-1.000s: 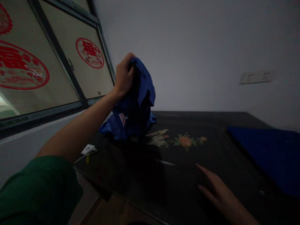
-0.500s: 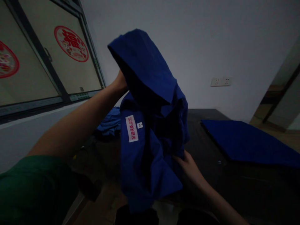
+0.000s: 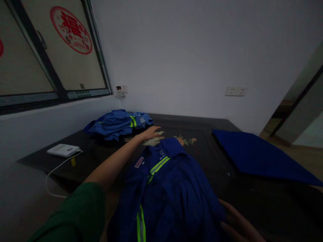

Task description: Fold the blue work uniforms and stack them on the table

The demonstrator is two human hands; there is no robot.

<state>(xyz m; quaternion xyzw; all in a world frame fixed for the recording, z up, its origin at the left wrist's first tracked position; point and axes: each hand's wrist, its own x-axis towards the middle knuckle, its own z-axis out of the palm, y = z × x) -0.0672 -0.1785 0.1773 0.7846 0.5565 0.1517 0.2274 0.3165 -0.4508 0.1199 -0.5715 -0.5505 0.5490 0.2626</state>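
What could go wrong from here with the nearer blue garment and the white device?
The nearer blue garment might slip off the table: its lower part seems to run past the near edge, and the left hand is open near the collar, not gripping it. Also, the white cable dangles past the edge near the green sleeve, so a snag could drag the white device along.
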